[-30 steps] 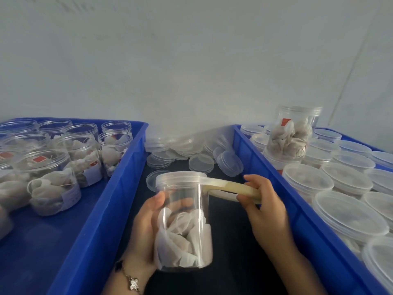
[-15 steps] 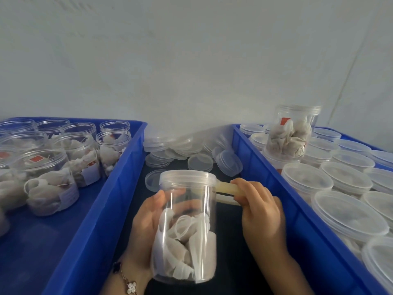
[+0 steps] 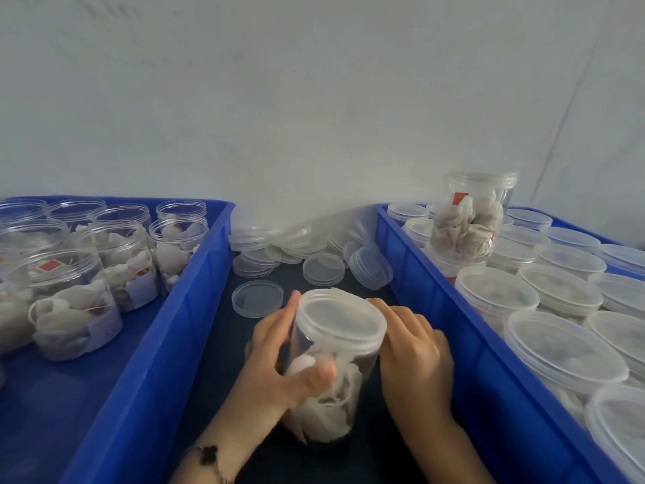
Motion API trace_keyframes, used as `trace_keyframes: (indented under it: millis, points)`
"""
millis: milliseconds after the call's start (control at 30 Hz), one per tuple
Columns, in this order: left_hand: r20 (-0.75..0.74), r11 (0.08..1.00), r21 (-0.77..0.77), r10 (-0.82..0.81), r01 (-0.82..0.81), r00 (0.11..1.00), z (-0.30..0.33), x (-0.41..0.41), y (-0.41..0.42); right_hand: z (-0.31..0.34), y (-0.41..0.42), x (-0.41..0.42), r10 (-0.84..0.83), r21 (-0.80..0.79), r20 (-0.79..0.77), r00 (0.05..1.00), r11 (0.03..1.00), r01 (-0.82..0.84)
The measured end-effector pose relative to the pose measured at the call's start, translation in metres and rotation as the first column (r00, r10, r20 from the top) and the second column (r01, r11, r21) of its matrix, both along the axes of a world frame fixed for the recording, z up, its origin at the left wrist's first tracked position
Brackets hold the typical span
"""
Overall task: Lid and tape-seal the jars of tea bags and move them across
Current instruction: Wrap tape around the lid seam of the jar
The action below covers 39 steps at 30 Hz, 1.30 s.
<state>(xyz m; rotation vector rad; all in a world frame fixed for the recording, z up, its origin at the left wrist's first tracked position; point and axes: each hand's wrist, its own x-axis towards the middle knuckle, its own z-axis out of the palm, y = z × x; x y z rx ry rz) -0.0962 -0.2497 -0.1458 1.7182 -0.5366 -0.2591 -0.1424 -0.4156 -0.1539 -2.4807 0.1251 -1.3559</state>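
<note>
A clear lidded jar of tea bags (image 3: 331, 372) leans toward me over the dark gap between two blue crates. My left hand (image 3: 275, 365) grips its body, thumb across the front and fingers behind. My right hand (image 3: 412, 347) presses against the right side of the lid (image 3: 340, 317), fingers curled along the rim where the tape lies; the tape roll is hidden. Several open jars of tea bags (image 3: 90, 267) stand in the left crate (image 3: 146, 344). Several lidded jars (image 3: 565, 347) fill the right crate (image 3: 464, 330).
Loose clear lids (image 3: 256, 296) lie scattered on the dark surface behind the held jar. One lidded jar (image 3: 471, 218) stands on top of others at the back of the right crate. A pale wall rises behind everything.
The stretched tape strip is gone from view; my right hand has come in against the lid rim. The jar has tipped toward me, and my left thumb now crosses its front.
</note>
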Motion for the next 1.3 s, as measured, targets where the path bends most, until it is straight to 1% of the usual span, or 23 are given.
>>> trace_keyframes:
  millis: [33,67,133,200,267,367,433,500,567,600,667,733,800,900,967,1067,1133,1300]
  points:
    - [0.063,0.997,0.055,0.055,-0.058,0.997,-0.002,-0.003,0.000,0.000,0.000,0.001,-0.006,-0.003,0.008,1.000,1.000,0.006]
    - [0.111,0.992,0.051,0.112,-0.118,0.988,-0.005,-0.006,0.001,0.001,0.000,0.001,-0.014,-0.004,0.010,1.000,1.000,0.014]
    - [0.140,0.973,-0.037,0.229,-0.226,0.963,-0.007,-0.006,-0.003,0.001,-0.002,0.003,-0.032,0.008,0.012,0.999,0.999,0.032]
    - [0.159,0.945,-0.136,0.319,-0.299,0.935,-0.009,-0.001,-0.001,-0.001,-0.006,0.005,-0.059,0.027,0.027,0.998,0.998,0.058]
    - [0.163,0.941,-0.177,0.318,-0.289,0.934,-0.009,0.000,0.001,-0.003,-0.006,0.006,-0.067,0.015,0.042,0.997,0.998,0.066]
    - [0.177,0.964,-0.142,0.247,-0.223,0.953,-0.008,-0.007,-0.006,-0.006,-0.002,0.006,-0.014,-0.001,0.053,0.999,1.000,0.014]
    - [0.220,0.953,-0.112,0.300,-0.281,0.928,-0.006,-0.013,-0.012,-0.007,0.001,0.006,0.020,-0.023,0.057,0.998,1.000,-0.018]
    - [0.180,0.910,-0.145,0.411,-0.389,0.894,-0.004,-0.014,-0.014,-0.007,0.006,0.005,0.062,-0.066,0.065,0.996,0.996,-0.057]
    - [0.127,0.844,-0.209,0.524,-0.494,0.842,-0.002,-0.014,-0.012,-0.008,0.011,0.005,0.077,-0.136,0.086,0.993,0.989,-0.065]
    - [0.123,0.817,-0.215,0.566,-0.535,0.815,-0.002,-0.014,-0.009,-0.008,0.013,0.004,0.067,-0.171,0.106,0.992,0.984,-0.048]
    - [0.157,0.800,-0.178,0.598,-0.573,0.786,-0.003,-0.013,-0.006,-0.007,0.012,0.003,0.036,-0.228,0.170,0.985,0.974,0.004]
    - [0.152,0.806,-0.200,0.587,-0.557,0.795,-0.001,-0.010,-0.002,-0.004,0.006,0.002,0.018,-0.254,0.242,0.970,0.966,0.045]
    - [0.088,0.827,-0.264,0.533,-0.497,0.841,0.005,-0.007,0.002,0.000,0.002,0.001,0.020,-0.264,0.270,0.963,0.963,0.054]
    - [-0.009,0.880,-0.307,0.378,-0.362,0.926,0.006,-0.006,0.003,0.002,0.001,0.005,0.005,-0.266,0.229,0.973,0.962,0.057]
    - [-0.080,0.900,-0.334,0.269,-0.280,0.960,0.003,-0.007,0.001,0.001,0.001,0.007,0.013,-0.243,0.191,0.981,0.969,0.035]
    - [-0.173,0.887,-0.408,0.159,-0.218,0.972,0.000,-0.006,0.001,0.000,-0.001,0.008,0.038,-0.245,0.164,0.986,0.970,0.004]
    - [-0.205,0.880,-0.433,0.117,-0.197,0.972,0.000,-0.004,0.003,0.000,0.000,0.008,0.039,-0.247,0.163,0.986,0.969,0.002]
    - [-0.207,0.874,-0.448,0.105,-0.189,0.973,0.001,-0.004,0.003,-0.002,0.007,0.008,0.055,-0.210,0.155,0.986,0.978,-0.022]
